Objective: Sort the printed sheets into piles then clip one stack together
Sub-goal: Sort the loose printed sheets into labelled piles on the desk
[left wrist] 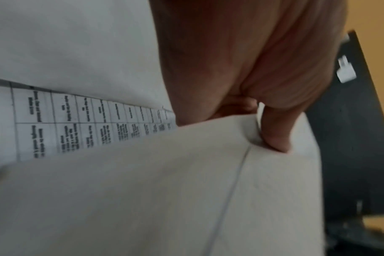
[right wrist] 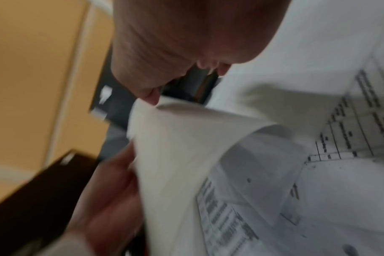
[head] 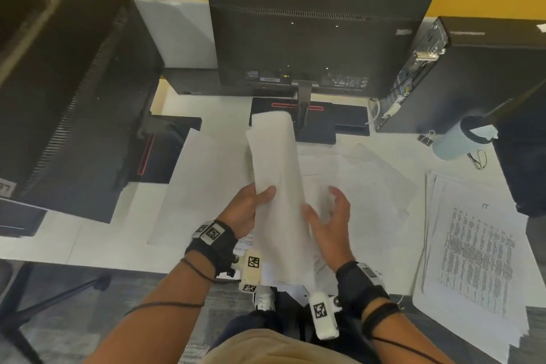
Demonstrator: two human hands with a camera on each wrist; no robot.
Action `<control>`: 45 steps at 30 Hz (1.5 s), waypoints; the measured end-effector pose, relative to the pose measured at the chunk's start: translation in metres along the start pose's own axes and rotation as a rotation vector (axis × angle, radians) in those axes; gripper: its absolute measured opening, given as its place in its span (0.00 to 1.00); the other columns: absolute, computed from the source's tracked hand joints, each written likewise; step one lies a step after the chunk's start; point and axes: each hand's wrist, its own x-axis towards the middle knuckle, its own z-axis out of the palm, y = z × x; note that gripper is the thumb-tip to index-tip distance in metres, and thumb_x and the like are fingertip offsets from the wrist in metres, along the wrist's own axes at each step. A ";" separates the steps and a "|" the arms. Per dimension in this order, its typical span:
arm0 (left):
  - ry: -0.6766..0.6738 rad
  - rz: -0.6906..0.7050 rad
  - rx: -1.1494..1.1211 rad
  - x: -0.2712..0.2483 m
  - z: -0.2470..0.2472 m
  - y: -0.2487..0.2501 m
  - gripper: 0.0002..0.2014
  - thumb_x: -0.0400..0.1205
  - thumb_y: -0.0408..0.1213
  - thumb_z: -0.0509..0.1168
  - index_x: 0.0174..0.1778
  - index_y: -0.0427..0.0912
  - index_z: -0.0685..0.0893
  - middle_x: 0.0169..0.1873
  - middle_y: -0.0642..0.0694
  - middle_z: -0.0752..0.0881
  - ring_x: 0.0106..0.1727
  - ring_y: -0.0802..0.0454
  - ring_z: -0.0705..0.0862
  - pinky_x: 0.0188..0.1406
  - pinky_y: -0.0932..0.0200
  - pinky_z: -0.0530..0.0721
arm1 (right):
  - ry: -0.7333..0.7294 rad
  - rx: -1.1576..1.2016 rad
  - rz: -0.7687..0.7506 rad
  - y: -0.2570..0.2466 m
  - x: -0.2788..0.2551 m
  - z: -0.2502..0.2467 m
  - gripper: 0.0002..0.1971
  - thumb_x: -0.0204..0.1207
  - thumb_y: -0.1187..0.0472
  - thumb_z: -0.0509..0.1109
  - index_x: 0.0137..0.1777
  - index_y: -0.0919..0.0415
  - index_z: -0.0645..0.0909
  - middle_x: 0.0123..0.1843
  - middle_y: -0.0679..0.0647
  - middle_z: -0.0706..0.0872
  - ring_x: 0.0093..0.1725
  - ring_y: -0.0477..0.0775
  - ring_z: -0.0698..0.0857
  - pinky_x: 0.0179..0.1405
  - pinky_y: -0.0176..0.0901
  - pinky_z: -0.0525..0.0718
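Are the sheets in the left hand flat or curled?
Curled. The held sheets bow lengthwise into a trough; the left hand grips one edge, thumb on top.

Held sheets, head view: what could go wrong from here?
1. The left hand alone grips the held sheets; the right hand is open beside them, so the curling bundle may fan out or slip.
2. Loose sheets overlap on the desk, so piles may mix.
3. The binder clip lies far off by the cup.
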 end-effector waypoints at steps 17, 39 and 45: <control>0.354 0.097 0.370 0.001 -0.082 0.020 0.30 0.65 0.67 0.79 0.49 0.43 0.93 0.47 0.47 0.95 0.51 0.41 0.92 0.59 0.43 0.89 | -0.154 0.275 0.267 -0.003 0.036 0.014 0.13 0.78 0.66 0.82 0.62 0.63 0.90 0.55 0.57 0.96 0.56 0.60 0.95 0.56 0.51 0.93; 0.971 -0.109 1.117 0.014 -0.155 0.008 0.21 0.90 0.49 0.62 0.77 0.45 0.79 0.85 0.40 0.63 0.80 0.29 0.69 0.77 0.28 0.71 | -0.020 -0.124 0.207 0.022 0.057 0.008 0.06 0.83 0.68 0.72 0.55 0.59 0.86 0.51 0.55 0.92 0.49 0.55 0.88 0.47 0.43 0.85; 0.995 -0.132 0.982 0.017 -0.162 0.011 0.22 0.91 0.45 0.57 0.81 0.43 0.73 0.81 0.35 0.70 0.77 0.30 0.76 0.81 0.26 0.64 | 0.031 -0.162 0.250 0.031 0.058 -0.002 0.03 0.84 0.66 0.70 0.53 0.65 0.84 0.49 0.58 0.89 0.47 0.57 0.84 0.44 0.41 0.81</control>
